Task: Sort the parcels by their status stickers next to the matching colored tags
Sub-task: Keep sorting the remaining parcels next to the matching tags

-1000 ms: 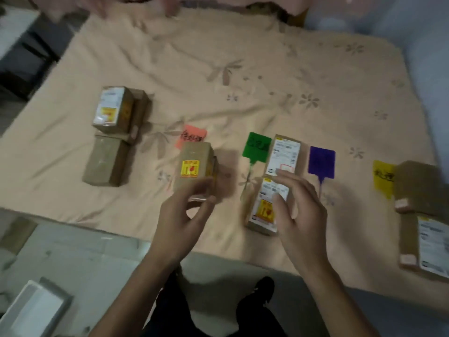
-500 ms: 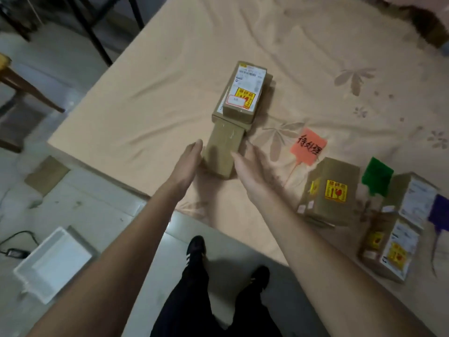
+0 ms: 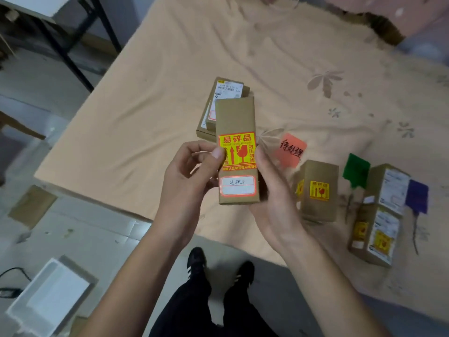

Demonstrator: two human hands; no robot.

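I hold a long brown parcel (image 3: 235, 117) upright above the bed's near edge. It shows a yellow fragile sticker and a red-bordered white status sticker with handwriting. My left hand (image 3: 189, 176) grips its left side, my right hand (image 3: 272, 195) its right side and back. Behind it two more parcels (image 3: 223, 93) lie stacked on the sheet. An orange-red tag (image 3: 290, 150) lies to the right, with a brown parcel (image 3: 318, 190) beside it. Further right are a green tag (image 3: 356, 173), two parcels (image 3: 388, 188) (image 3: 374, 234) and a purple tag (image 3: 416, 197).
A peach sheet with a flower pattern (image 3: 291, 69) covers the bed. A white tray (image 3: 48, 297) and a piece of cardboard (image 3: 31, 205) lie on the floor at the left. Black metal furniture legs (image 3: 60, 45) stand at the upper left. My feet (image 3: 218, 266) are below the bed's edge.
Both hands closed on the long brown parcel that lay in front of the stack, lifted it and turned its sticker side up towards me. The camera has come closer.
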